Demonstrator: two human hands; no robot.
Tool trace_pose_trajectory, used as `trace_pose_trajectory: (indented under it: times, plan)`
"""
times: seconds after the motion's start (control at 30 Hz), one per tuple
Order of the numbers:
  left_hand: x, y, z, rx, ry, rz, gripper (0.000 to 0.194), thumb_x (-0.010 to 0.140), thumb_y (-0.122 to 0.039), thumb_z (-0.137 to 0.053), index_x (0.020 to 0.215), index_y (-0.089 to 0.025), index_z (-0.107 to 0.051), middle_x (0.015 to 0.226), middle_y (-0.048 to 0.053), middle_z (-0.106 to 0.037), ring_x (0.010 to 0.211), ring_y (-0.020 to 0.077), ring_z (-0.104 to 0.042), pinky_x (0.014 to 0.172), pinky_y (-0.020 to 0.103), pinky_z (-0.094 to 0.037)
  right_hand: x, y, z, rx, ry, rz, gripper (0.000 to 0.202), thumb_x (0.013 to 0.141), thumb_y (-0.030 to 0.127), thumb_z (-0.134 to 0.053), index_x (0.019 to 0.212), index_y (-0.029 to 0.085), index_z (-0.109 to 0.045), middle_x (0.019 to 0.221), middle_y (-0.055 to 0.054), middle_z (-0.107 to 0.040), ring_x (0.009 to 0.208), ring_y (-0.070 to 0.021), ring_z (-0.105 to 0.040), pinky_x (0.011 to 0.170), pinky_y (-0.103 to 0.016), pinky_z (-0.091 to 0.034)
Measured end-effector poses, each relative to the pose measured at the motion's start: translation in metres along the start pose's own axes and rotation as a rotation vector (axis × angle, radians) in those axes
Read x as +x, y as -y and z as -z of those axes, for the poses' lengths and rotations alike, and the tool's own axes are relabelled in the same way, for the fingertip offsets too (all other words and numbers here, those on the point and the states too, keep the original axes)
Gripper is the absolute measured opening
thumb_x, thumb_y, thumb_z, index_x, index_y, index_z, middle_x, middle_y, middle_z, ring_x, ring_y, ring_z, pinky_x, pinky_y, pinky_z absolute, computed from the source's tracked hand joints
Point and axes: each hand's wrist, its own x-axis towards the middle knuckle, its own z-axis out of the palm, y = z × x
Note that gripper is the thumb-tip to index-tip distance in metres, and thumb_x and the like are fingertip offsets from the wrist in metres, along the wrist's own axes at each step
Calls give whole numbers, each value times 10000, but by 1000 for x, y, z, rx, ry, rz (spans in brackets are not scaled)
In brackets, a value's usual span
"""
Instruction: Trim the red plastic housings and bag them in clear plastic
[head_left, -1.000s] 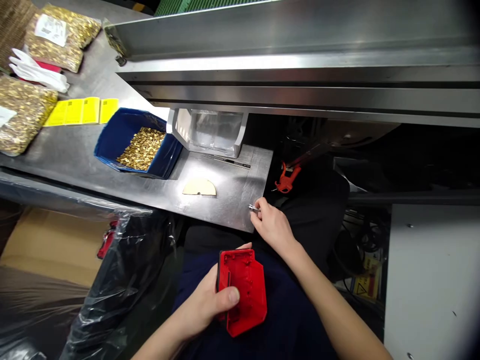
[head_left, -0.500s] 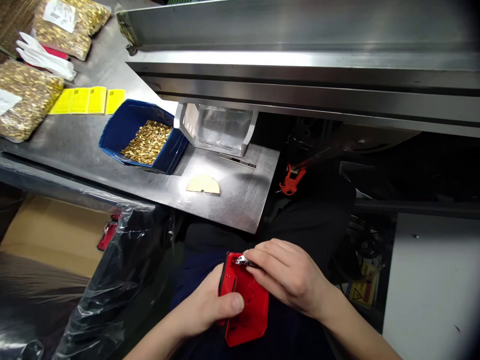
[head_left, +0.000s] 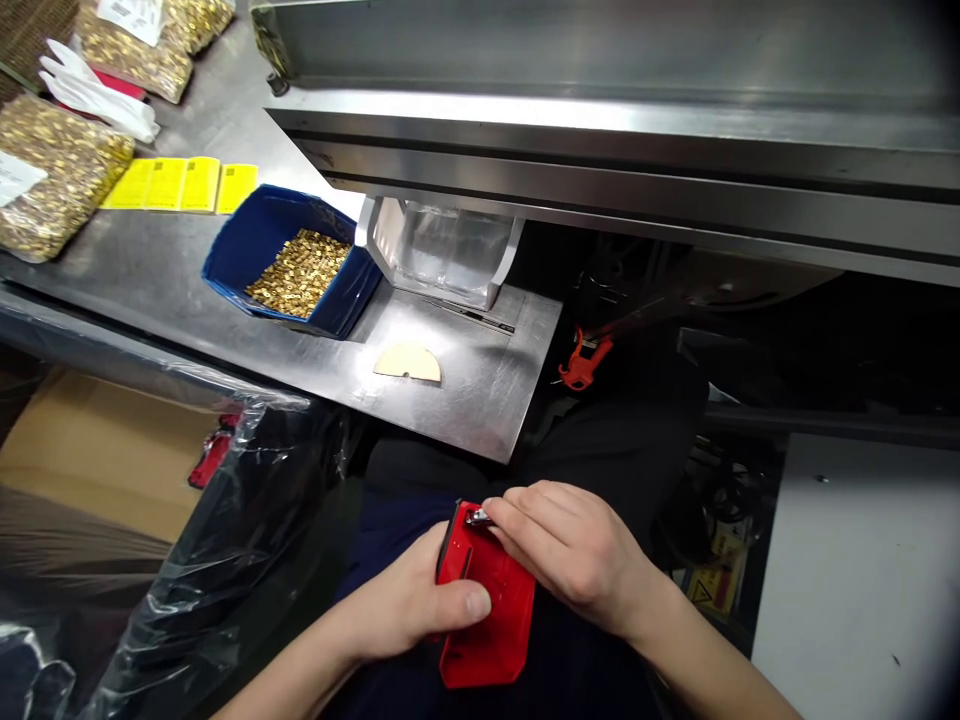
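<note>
My left hand (head_left: 427, 600) is wrapped round the left side of a red plastic housing (head_left: 491, 635) with a black edge, thumb lying over its front. The housing is held above my lap, its hollow side facing up. In my right hand (head_left: 577, 550) a small shiny metal tool (head_left: 478, 517), which looks like a clipper, is pinched between thumb and fingers. Its tip is at the upper left corner of the housing. The rest of the tool is hidden by my fingers.
On the metal table (head_left: 472, 400) are a blue bin (head_left: 255, 240) of brass pieces, a clear bin (head_left: 454, 255), a cream half-disc (head_left: 408, 362), yellow labels (head_left: 184, 184) and bags (head_left: 56, 170) of brass parts. A plastic-lined box (head_left: 112, 450) stands lower left; an orange tool (head_left: 585, 360) hangs right of the table.
The metal tool has turned slightly at the housing's corner, and my right fingers have closed nearer together. The housing has tilted slightly. The camera view has shifted a little.
</note>
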Motion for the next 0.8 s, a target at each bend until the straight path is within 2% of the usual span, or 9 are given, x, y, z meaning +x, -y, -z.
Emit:
trace_pose_trajectory:
  times: [0.13,0.23,0.3,0.37,0.47,0.53,0.63,0.73,0.8]
  plan:
    - [1,0,3,-1,25,21,643,788,-702,-753,1151,-174,-703,903,25,-555,820,184,-456,743,290,-420,2,1,4,-39,61,32,235,996,87,-618,1225,38,-643,917,-129,-748,720,-227,-651,621,-380,-528]
    - [-1,6,5,-70,41,38,630,781,-678,-776,1158,-178,-705,927,25,-584,842,189,-495,773,300,-435,0,-9,6,159,5,-53,199,1019,117,-598,1210,103,-655,978,-106,-758,804,-217,-688,712,-354,-566]
    - [-3,13,6,-166,32,68,711,771,-648,-805,1304,-203,-653,1013,39,-633,888,203,-557,808,313,-460,-2,-22,2,289,-141,-277,173,1032,172,-601,1190,170,-669,1020,-73,-754,880,-199,-707,794,-325,-579]
    - [-4,19,7,-258,12,97,863,759,-630,-827,1464,-224,-537,1121,68,-667,951,227,-614,845,335,-486,-3,-39,-6,336,-275,-571,139,1028,255,-619,1145,220,-686,1022,-47,-746,876,-185,-709,789,-301,-578]
    - [-6,24,10,-281,6,71,968,747,-637,-835,1528,-197,-470,1192,109,-688,1025,255,-645,884,351,-500,4,-61,-27,377,-308,-847,219,992,369,-663,1165,235,-645,989,-31,-752,812,-181,-712,731,-283,-575]
    - [-6,26,11,-278,16,33,995,742,-652,-833,1537,-189,-456,1208,126,-693,1051,275,-656,902,369,-507,15,-70,-43,364,-258,-862,314,991,415,-652,1231,230,-568,974,-24,-753,789,-175,-713,732,-272,-570]
    - [-8,30,12,-308,2,-1,1058,742,-677,-818,1584,-211,-379,1294,160,-665,1142,346,-653,963,448,-509,39,-79,-66,155,-147,-787,329,1030,427,-577,1275,219,-509,971,-37,-751,824,-185,-719,769,-273,-548]
    - [-9,36,13,-288,-116,-45,1073,754,-675,-809,1609,-239,-328,1300,149,-656,1156,347,-640,999,471,-493,60,-87,-84,-2,-58,-743,255,1007,379,-597,1183,194,-589,885,-72,-748,852,-255,-729,768,-315,-510]
    - [-9,41,14,-253,-242,-88,1054,764,-592,-847,1615,-277,-311,1272,114,-662,1145,315,-626,1025,456,-476,68,-91,-88,-35,-33,-725,236,992,363,-611,1152,189,-614,844,-77,-744,843,-283,-733,748,-325,-487]
